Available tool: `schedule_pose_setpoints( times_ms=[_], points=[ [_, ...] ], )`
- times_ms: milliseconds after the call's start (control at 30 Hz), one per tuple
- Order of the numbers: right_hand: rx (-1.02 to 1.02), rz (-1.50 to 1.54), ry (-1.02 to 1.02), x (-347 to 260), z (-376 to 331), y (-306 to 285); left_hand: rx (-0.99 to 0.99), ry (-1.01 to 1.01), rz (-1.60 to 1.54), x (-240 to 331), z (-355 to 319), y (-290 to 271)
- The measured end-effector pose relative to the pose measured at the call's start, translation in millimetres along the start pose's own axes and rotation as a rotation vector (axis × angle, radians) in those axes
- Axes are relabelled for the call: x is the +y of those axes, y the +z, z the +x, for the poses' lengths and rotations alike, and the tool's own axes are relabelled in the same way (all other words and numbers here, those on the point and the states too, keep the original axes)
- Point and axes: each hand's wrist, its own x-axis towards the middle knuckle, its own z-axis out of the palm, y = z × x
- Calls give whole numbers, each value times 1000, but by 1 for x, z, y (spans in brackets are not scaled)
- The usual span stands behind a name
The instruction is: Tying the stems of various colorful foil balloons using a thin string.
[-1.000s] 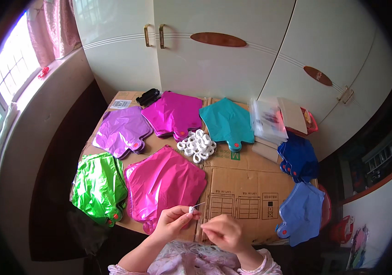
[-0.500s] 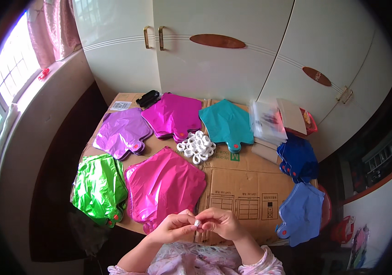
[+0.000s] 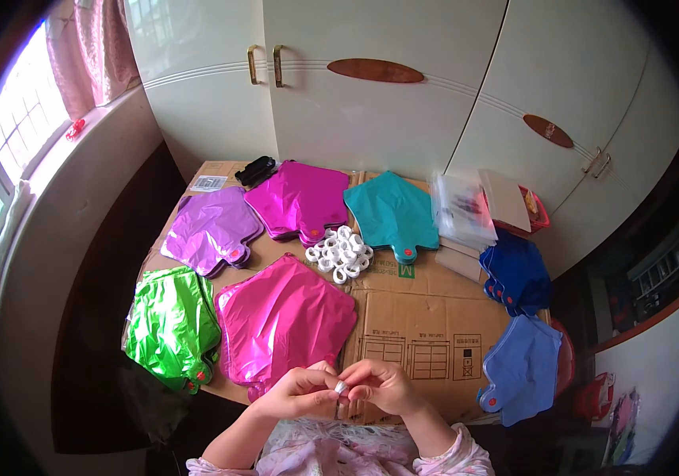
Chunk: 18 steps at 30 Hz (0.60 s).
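Note:
My left hand and my right hand meet over the near edge of the cardboard. Between their fingertips they pinch a small white ribbon coil, partly covered by the fingers. Just beyond my left hand lies a stack of flat pink foil balloons. Farther off, a heap of similar white ribbon coils sits among the balloon stacks.
Around the cardboard lie foil balloons: green, lilac, magenta, teal, dark blue and light blue. Clear plastic bags and a red basket stand back right, before a white cabinet.
Both hands stay almost in place, fingers shifting only slightly around the white coil. The objects on the cardboard have not moved.

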Motion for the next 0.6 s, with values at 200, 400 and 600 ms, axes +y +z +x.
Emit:
schedule_pose_setpoints(
  times_ms=[200,400,600],
  points=[
    [54,-58,-61,-6,-7,10,-3,60,53,2,0,0],
    [72,43,-4,6,-8,7,9,-34,-504,1,-1,11],
    [249,-206,102,-12,28,2,264,-54,-271,6,21,-7]
  ],
)
